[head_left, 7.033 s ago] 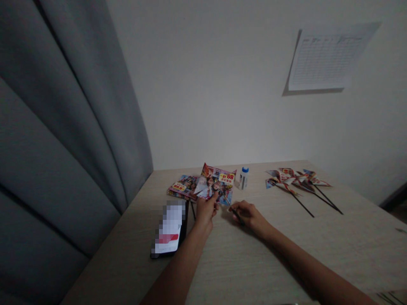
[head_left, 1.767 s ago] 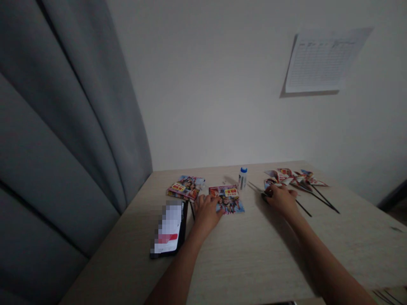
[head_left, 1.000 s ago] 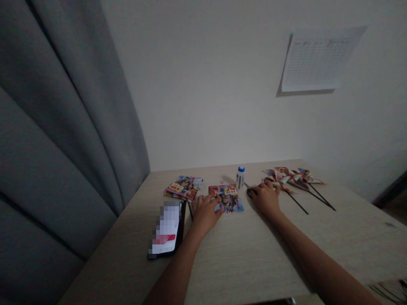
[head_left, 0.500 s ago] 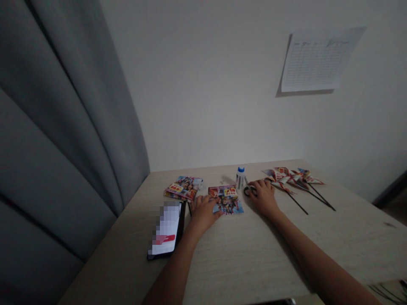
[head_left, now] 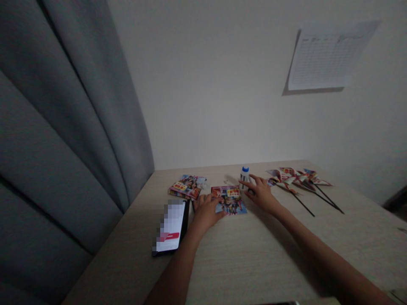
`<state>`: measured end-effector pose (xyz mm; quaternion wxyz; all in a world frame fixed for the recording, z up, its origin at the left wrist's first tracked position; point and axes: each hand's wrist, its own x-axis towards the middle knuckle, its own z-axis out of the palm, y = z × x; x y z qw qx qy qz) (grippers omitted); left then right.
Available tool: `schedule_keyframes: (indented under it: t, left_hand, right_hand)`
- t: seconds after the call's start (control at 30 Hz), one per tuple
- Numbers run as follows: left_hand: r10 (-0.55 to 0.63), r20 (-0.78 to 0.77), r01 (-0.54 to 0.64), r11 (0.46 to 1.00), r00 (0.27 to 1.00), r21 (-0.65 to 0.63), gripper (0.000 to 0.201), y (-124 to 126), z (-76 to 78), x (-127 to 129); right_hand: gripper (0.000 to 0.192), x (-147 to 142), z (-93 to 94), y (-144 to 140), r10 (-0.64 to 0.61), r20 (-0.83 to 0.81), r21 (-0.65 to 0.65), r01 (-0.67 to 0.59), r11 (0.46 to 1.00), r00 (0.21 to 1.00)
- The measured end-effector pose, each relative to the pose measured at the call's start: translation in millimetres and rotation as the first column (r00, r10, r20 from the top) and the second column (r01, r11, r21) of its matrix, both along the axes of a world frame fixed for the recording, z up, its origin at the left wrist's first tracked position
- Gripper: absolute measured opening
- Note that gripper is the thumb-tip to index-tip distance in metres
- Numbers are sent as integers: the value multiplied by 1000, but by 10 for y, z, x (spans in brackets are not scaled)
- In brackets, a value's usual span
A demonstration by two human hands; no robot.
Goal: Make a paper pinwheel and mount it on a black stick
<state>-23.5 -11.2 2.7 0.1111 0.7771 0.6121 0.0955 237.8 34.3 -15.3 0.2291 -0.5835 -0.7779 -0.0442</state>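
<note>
My left hand (head_left: 208, 210) lies with its fingers spread on the left part of a square of colourful printed paper (head_left: 233, 204), pressed against the table. My right hand (head_left: 260, 192) is open, its fingers apart and pointing left, just in front of a white glue bottle (head_left: 243, 174) with a blue cap. Whether the fingers touch the bottle I cannot tell. A dark loop of the scissors (head_left: 251, 192) shows beneath the right hand; most of them is hidden.
Left of the paper lies a stack of similar printed squares (head_left: 187, 186). A phone with a lit screen (head_left: 171, 228) is beside my left forearm. Several paper pinwheels (head_left: 292, 178) on dark sticks lie at the right. A grey curtain (head_left: 127, 127) hangs at the left.
My right hand has lifted off the scissors and moved left in front of the glue bottle, fingers spreading. The left hand stays on the paper. The view has shifted slightly.
</note>
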Motion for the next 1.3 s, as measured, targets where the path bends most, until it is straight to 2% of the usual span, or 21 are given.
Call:
schedule_keyframes:
  t: [0.17,0.37,0.57,0.8,1.07,1.3]
  left_hand:
    - [-2,-1,2,999,1000,-51,59,3,17,-14]
    - [-9,-1,9,995,1000,-101,61,-6,43,-16]
    - [-1,-3,1,994,1000,-106,63,-9,62,-12]
    - [4,-9,-5,996,1000,-84,57,-12,66,-18]
    - [-22,-24,21,998,999,-62,54,-5,57,-11]
    - [-63,-5,63,994,998,-89,48,-12,90,-5]
  right_hand:
    - [49,-1,18,84,11,1,49,-11,999,1000]
    - [49,-14,-58,131,10,-48,89,-6,996,999]
    - [60,-7,-153,164,-7,-45,233,18,972,999]
    - [67,94,-143,164,-35,-60,384,56,922,998]
    - [56,83,-199,163,-5,-87,349,35,937,996]
    - [52,-39,-129,50,-55,-57,320,70,945,997]
